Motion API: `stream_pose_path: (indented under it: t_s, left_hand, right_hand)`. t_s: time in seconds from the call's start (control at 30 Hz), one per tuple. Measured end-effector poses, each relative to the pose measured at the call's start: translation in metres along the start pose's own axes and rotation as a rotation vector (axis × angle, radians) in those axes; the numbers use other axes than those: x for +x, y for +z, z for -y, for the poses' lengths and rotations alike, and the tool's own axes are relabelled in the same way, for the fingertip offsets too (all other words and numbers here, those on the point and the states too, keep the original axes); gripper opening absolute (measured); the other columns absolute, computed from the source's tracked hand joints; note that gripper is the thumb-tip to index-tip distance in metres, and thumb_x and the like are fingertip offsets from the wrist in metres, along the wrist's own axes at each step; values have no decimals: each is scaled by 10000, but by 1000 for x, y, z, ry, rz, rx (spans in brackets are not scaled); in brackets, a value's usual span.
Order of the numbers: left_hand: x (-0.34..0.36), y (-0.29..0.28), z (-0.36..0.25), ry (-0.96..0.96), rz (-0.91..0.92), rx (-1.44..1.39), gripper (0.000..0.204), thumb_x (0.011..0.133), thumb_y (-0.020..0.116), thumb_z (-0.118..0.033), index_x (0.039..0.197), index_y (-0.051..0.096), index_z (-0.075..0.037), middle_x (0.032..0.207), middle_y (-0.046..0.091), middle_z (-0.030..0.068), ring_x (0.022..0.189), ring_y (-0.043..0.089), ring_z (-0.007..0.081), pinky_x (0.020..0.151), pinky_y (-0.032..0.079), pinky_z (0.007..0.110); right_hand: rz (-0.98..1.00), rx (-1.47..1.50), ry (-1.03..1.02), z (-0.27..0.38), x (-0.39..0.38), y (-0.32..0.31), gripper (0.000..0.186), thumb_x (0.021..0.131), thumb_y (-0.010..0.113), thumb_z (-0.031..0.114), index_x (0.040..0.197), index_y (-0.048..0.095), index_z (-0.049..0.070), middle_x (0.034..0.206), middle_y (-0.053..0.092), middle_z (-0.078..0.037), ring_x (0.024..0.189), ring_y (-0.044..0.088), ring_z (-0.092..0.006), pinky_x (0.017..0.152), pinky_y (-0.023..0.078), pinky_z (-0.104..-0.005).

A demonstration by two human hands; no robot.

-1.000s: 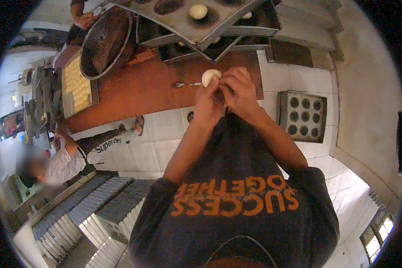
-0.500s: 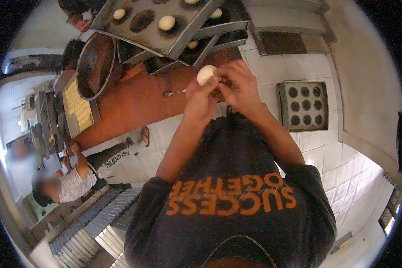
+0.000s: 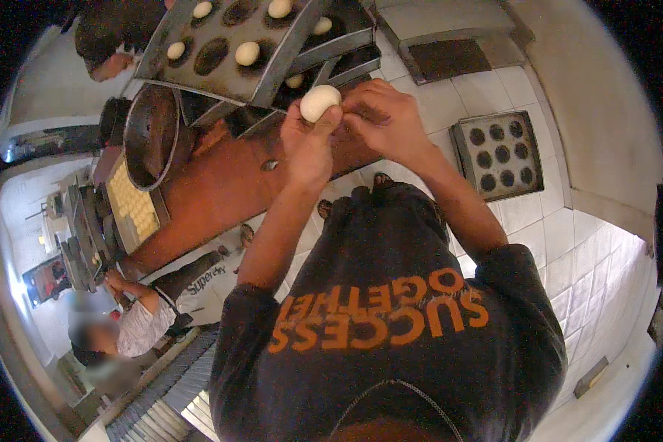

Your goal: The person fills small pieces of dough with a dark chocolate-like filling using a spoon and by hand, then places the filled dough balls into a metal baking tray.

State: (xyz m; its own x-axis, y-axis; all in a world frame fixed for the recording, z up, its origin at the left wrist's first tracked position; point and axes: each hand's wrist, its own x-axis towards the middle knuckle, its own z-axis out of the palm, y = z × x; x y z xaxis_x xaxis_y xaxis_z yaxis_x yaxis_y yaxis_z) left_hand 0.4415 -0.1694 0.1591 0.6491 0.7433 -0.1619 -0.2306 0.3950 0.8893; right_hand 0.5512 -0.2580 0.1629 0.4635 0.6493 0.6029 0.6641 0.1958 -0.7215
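At left lies the worktop (image 3: 206, 199). Clear of it, your left hand (image 3: 309, 151) grips the dough ball (image 3: 320, 102); squeezing hard could dent it. Your right hand (image 3: 390, 121) bends its fingers at the ball's right side, whether pinching I can't tell; tugging might tear it.

Cream dough ball (image 3: 320, 103), reddish-brown table (image 3: 217, 188)

head view | worn fisheye | faces downward | wearer's shirt (image 3: 387, 302) close below

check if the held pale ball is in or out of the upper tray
Out: the left hand holds the pale ball, apart from the upper tray.
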Motion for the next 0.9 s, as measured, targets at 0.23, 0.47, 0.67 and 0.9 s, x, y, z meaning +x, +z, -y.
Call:
stream_pose_path:
  t_s: [0.23, 0.47, 0.67, 0.9]
  left_hand:
    - [-2, 21, -20, 441, 301, 830, 357, 686, 622, 45, 1014, 501, -29, 927, 587, 82, 830, 580, 170, 713, 481, 279]
    - [6, 38, -29, 1053, 630, 1098, 263, 604, 677, -11, 847, 585, -52, 702, 564, 81, 678, 566, 241, 619, 474, 314]
    - [10, 53, -13, 1253, 558, 1063, 225, 597, 664, -19, 812, 607, -53, 777, 539, 64, 702, 547, 239, 603, 465, 328]
    - [14, 36, -4, 1413, 598, 1042, 202, 625, 678, -47, 814, 607, -54, 815, 534, 59, 706, 535, 230, 609, 474, 296]
  right_hand:
    - [-127, 337, 302, 10, -1, -20, 154, 747, 616, 126, 853, 596, 17, 789, 595, -81, 756, 571, -162, 693, 458, -275]
    - [-132, 1125, 843, 6, -17, -49, 183, 830, 486, 81, 981, 541, -6, 913, 590, -101, 830, 587, -187, 736, 495, -305]
    - [-244, 1456, 1007, 2, -27, -59, 261, 880, 442, 190, 1015, 507, -24, 990, 568, -145, 889, 578, -239, 717, 534, -319]
    - [-173, 1426, 1066, -1, -25, -50, 302, 887, 450, 233, 1033, 500, -26, 992, 565, -147, 884, 579, -228, 685, 547, -303]
